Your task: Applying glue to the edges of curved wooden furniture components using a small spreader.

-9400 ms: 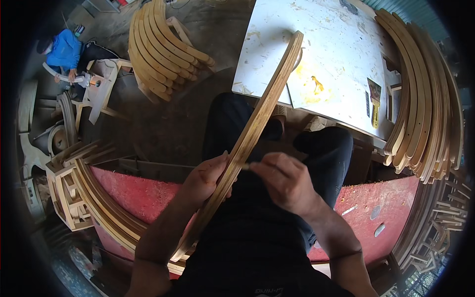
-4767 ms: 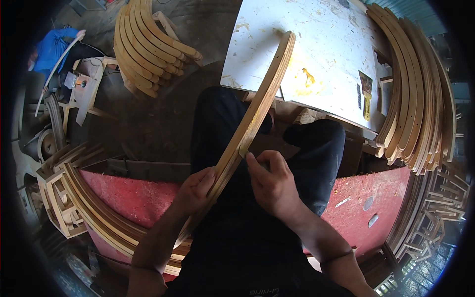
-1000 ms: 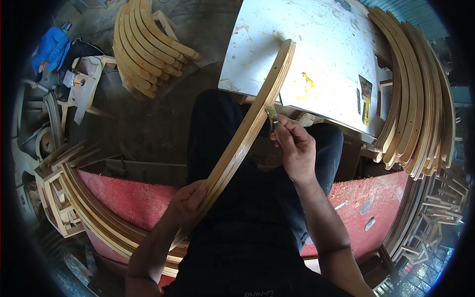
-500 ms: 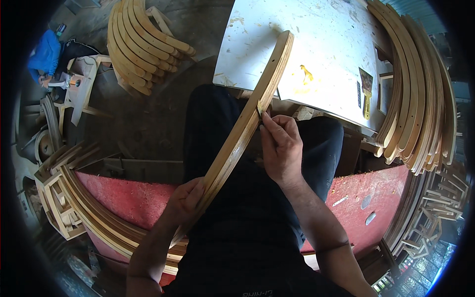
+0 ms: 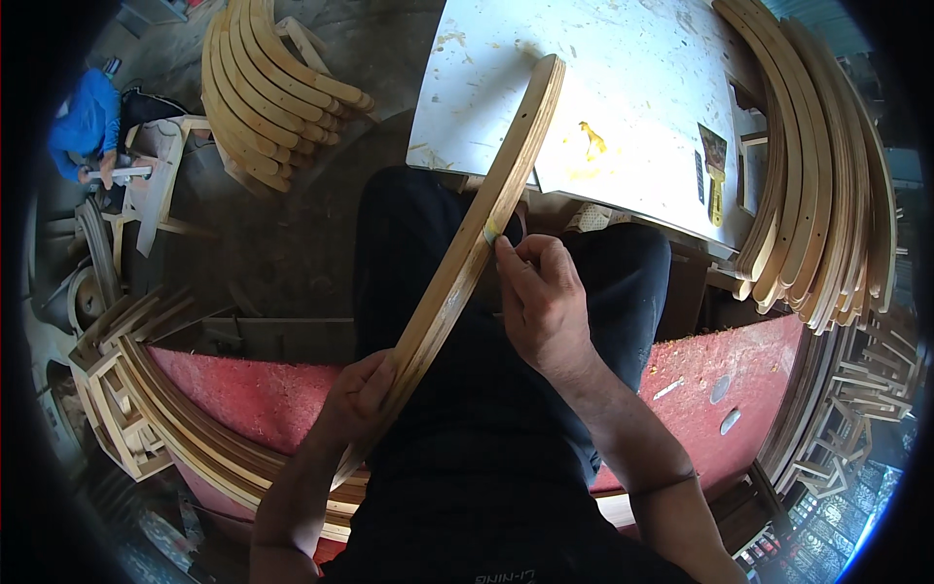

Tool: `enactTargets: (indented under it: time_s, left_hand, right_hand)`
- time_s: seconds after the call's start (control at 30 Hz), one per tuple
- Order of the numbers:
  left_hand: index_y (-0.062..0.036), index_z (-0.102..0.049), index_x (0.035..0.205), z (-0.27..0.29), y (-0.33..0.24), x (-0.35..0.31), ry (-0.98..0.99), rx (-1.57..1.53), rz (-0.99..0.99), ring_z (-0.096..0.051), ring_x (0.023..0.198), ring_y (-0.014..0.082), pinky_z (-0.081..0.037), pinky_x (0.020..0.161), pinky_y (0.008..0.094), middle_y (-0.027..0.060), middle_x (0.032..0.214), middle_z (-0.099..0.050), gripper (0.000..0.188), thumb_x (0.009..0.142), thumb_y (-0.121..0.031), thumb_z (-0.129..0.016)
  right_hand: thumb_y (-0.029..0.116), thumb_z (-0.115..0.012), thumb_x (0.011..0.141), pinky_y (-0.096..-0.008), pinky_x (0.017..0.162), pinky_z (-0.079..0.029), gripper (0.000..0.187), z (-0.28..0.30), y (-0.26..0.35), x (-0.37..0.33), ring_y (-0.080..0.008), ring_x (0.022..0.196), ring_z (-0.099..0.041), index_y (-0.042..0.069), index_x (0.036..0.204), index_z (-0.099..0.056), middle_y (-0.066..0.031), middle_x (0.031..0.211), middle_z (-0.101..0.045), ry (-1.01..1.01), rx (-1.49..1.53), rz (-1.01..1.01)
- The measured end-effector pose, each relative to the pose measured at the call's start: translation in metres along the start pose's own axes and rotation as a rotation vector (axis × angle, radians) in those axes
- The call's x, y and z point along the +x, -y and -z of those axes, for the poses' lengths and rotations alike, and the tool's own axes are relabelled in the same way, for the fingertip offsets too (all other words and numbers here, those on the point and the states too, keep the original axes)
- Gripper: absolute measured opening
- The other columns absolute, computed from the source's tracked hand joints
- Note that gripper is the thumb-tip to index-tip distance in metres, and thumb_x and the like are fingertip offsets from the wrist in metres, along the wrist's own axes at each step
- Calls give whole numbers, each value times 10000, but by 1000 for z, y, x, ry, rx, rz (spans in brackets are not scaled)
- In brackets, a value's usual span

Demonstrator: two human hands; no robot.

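A long, gently curved wooden strip [image 5: 477, 229] with a layered plywood edge slants from my lap up over the near-left part of the white table. My left hand [image 5: 362, 391] is wrapped round its lower part. Against its layered edge, higher up, my right hand [image 5: 547, 292] pinches a small flat scraper [image 5: 493, 230] with yellowish stuff at its tip. Fingers cover most of that scraper, so its full shape is hidden. Pale filler-like smears run along the edge below it.
The white table [image 5: 467, 97] carries a yellow putty smear [image 5: 591, 142] and a yellow-handled putty knife [image 5: 715, 185]. Curved wooden pieces are stacked at right [image 5: 827, 175], far left [image 5: 263, 97] and lower left [image 5: 195, 419]. A red board [image 5: 243, 389] lies beside me. A person in blue [image 5: 86, 127] works far left.
My right hand has slid down along the strip's edge toward me, and its wrist has turned a little. My left hand keeps its grip. The co-worker's arms have shifted.
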State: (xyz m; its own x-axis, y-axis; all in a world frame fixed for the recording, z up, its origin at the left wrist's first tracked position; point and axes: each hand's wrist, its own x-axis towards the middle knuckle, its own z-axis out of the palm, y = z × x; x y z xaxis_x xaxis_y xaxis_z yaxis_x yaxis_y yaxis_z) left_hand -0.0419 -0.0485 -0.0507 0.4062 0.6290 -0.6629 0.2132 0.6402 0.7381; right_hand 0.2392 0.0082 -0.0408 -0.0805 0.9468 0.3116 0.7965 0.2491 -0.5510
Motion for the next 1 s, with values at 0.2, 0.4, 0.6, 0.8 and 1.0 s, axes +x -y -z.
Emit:
enactTargets:
  time_s: [0.2, 0.4, 0.6, 0.8, 1.0]
  left_hand:
    - [-66, -633, 1326, -1, -1, -1, -9, -19, 22, -591, 797, 63, -503, 691, 241, -9, 906, -643, 391, 1125, -336, -434]
    - [-72, -630, 1330, -4, -4, 3, -7, -29, 61, -607, 772, 76, -515, 681, 253, 2, 899, -650, 403, 1127, -361, -435]
    - [-77, -635, 1326, -2, 4, 5, -17, -16, 25, -613, 766, 80, -524, 672, 257, 2, 904, -654, 407, 1126, -372, -439]
    - [-89, -638, 1327, 2, 6, 6, -12, -22, 33, -618, 743, 86, -525, 643, 259, 2, 871, -647, 413, 1126, -380, -426]
    - [-98, -637, 1318, 2, 6, 9, 2, -54, 38, -625, 715, 94, -530, 616, 267, 7, 841, -652, 428, 1124, -411, -419]
  right_hand:
    - [-92, -664, 942, -264, 672, -510, 288, 20, -16, -14, -148, 826, -622, -6, 1210, -728, -89, 1035, -619, 111, 415, -136]
    - [-69, -664, 953, -265, 685, -517, 256, 20, -47, 17, -161, 844, -638, 5, 1188, -735, -99, 1037, -648, 12, 484, -152]
    - [-95, -676, 935, -291, 730, -550, 315, 4, -51, 27, -165, 933, -644, 28, 1219, -736, -79, 1067, -597, 91, 384, 14]
    - [-158, -666, 898, -276, 727, -542, 391, 4, -39, -1, -188, 925, -644, 54, 1218, -742, -80, 1070, -583, 153, 292, 156]
    - [-121, -630, 956, -256, 750, -532, 335, 4, -40, -14, -150, 893, -624, 47, 1233, -719, -77, 1059, -597, 88, 659, -71]
